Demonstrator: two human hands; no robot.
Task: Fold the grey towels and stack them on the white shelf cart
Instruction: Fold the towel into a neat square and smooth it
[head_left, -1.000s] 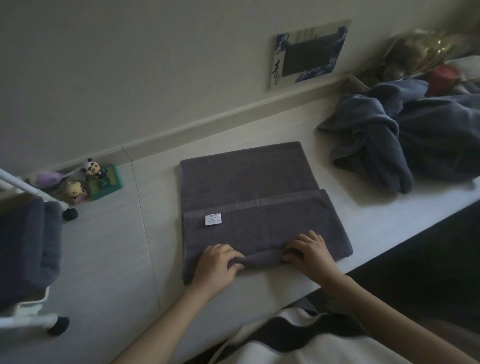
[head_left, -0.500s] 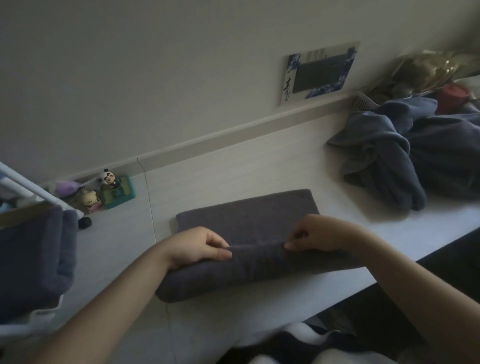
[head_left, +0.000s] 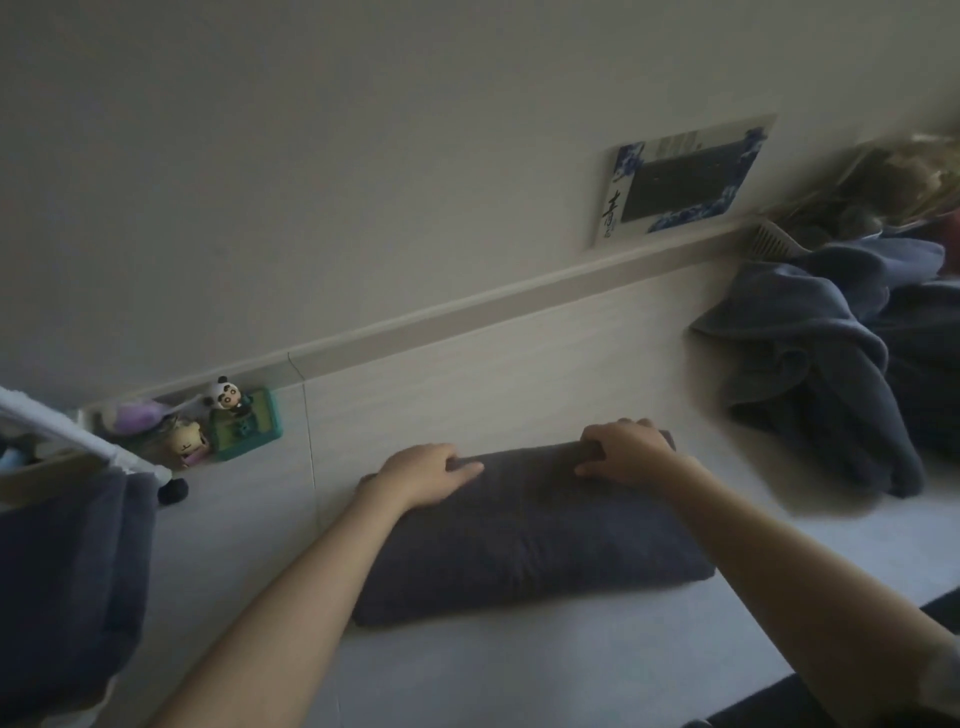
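**Desk:** While both hands sit on it, where does the towel lie?

**Caption:** It lies on the counter as a thick, narrow bundle, long side running left to right, near the front edge. The left hand rests over its far left edge, fingers loosely spread and lying along the cloth. The right hand is curled over the far right edge, fingertips tucked behind the fold, gripping it.

**Desk:** How will it handle?

**Caption:** Soft, plump and light, by the look of it; nothing stiff to hold its shape. It would likely sag or spring open if lifted by one corner, so the safer hold is under both short ends, or one palm below and one on top.

**Desk:** And against a second ago?

**Caption:** Then the towel lay wider, one flap turned up with a white label showing, hands at the near edge. Now the near part has been carried over to the far side, the label is hidden, and the hands have travelled away from the body.

**Desk:** Surroundings?

**Caption:** Unfolded towels heap at right; the cart, holding a folded stack, stands at left beside small figurines.
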